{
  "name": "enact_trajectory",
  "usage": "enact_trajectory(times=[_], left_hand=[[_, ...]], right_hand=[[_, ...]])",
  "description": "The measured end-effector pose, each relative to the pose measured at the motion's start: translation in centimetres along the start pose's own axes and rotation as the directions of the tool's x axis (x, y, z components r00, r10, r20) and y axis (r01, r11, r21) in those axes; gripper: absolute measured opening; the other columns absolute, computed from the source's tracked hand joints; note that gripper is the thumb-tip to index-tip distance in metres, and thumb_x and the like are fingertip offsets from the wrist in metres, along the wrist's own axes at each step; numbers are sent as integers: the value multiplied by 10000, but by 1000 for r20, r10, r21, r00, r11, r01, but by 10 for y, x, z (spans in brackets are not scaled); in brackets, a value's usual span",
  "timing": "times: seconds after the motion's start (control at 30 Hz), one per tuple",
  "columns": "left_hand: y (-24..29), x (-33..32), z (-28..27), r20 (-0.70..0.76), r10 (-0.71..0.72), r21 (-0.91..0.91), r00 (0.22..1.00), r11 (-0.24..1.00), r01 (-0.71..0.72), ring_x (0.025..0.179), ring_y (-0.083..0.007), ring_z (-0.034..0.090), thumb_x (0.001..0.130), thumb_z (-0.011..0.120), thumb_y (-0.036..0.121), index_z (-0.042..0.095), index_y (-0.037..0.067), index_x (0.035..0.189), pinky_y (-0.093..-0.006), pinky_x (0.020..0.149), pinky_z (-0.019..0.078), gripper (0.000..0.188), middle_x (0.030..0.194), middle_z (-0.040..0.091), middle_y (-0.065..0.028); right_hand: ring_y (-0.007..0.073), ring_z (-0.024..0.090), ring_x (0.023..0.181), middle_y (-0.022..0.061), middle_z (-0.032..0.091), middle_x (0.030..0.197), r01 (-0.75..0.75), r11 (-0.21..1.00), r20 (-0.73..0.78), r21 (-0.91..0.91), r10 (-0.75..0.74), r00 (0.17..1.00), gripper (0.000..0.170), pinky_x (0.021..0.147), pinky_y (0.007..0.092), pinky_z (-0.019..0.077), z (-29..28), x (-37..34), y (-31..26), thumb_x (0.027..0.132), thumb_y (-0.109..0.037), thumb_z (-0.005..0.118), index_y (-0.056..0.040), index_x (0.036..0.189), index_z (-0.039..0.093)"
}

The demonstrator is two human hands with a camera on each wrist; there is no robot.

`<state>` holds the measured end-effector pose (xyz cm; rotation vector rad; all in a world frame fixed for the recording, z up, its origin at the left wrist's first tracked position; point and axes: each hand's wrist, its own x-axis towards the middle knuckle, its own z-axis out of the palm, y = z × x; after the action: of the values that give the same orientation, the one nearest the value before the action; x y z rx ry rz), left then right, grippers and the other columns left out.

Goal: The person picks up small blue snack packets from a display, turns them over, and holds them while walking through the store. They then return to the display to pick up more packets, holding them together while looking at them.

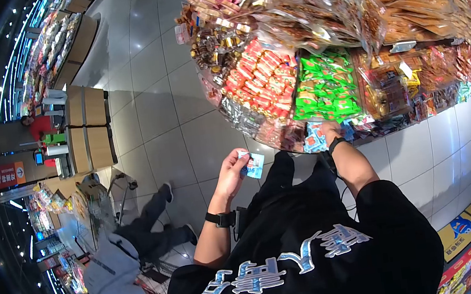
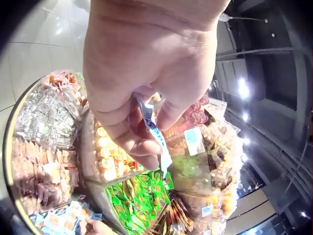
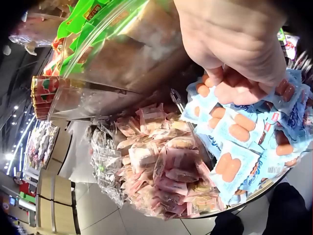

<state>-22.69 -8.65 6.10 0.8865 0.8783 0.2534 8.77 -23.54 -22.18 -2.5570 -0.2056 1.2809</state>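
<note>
A small light-blue snack packet point(image 1: 253, 165) is pinched between the thumb and fingers of my left hand point(image 1: 231, 176), held out in front of the body, apart from the display. In the left wrist view the packet point(image 2: 155, 134) shows nearly edge-on. My right hand point(image 1: 332, 130) reaches down into a pile of blue packets point(image 1: 313, 140) at the display's near edge. Seen from the right wrist, these packets point(image 3: 239, 127) show small sausages through the wrapping. The fingers point(image 3: 239, 90) bend in among them, their tips partly hidden; whether they grip one I cannot tell.
Green packets point(image 1: 325, 89) fill the bin behind the blue pile, with red-wrapped sweets point(image 1: 262, 76) to their left. Pink-wrapped snacks point(image 3: 166, 166) lie beside the blue packets. A clear bin wall point(image 3: 98, 73) rises close by. At left a person in grey point(image 1: 111, 262) stands in the aisle.
</note>
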Motion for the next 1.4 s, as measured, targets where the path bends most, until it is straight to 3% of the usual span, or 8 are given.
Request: enact_trajectory(times=[0.2,0.23,0.43,0.7,0.8,0.97,1.17,1.4], left_hand=[[36,41,-14,182,-125,70,975,991,114,823,-110,635,1011,497,139,573,66,1114,-278,704,552,148,945,643,-34],[41,50,-12,226,-131,38,965,991,125,837,-121,642,1012,490,139,571,63,1125,-296,710,565,159,958,644,-42],[81,102,33,491,-138,19,860,989,148,1032,-229,640,1019,457,155,537,79,1259,-458,827,597,264,1159,593,-98],[82,128,115,612,-185,182,769,979,90,1097,-240,625,1046,434,273,547,-38,1264,-421,900,573,396,1201,615,-148],[78,121,140,601,-161,115,783,987,115,1081,-250,638,1044,437,276,567,-72,1238,-394,918,563,419,1208,632,-156],[86,91,164,675,-21,103,738,992,-66,999,-175,648,1004,537,189,600,-38,1213,-311,887,537,315,1142,662,-109],[78,62,187,610,263,183,747,871,-456,931,-78,606,922,639,70,639,27,1146,-241,813,501,228,1089,657,-25],[25,47,225,489,370,-25,790,911,-411,982,-137,617,885,655,-33,551,20,1089,-293,815,587,236,1095,598,-78]], right_hand=[[234,705,645,97,738,818,-68,835,-161,546,184,970,233,625,369,562,4,-19,13,895,-269,618,-54,945,693],[247,707,642,123,729,786,178,889,-418,423,17,908,266,626,370,564,16,-14,34,849,-276,692,-30,949,670],[165,708,667,102,706,742,463,753,-390,468,-294,872,140,584,296,533,-41,-150,64,907,-118,656,0,971,618],[246,719,796,135,721,870,817,576,-699,-40,-600,389,118,674,334,558,-137,-304,-21,853,-53,707,-26,962,668],[281,711,829,144,718,919,896,363,-721,-257,-689,73,158,726,355,566,-153,-304,-46,813,-20,727,-21,963,678],[315,700,880,167,709,942,884,241,-638,-400,-766,-80,200,767,372,569,-178,-307,-55,771,41,728,11,961,671],[326,692,899,184,691,983,950,172,-630,-259,-776,-31,230,789,366,563,-199,-320,-35,781,52,702,8,1005,679],[123,622,893,87,643,963,846,54,-595,531,-687,417,548,822,267,502,-206,-297,-8,871,58,653,38,1364,414]])
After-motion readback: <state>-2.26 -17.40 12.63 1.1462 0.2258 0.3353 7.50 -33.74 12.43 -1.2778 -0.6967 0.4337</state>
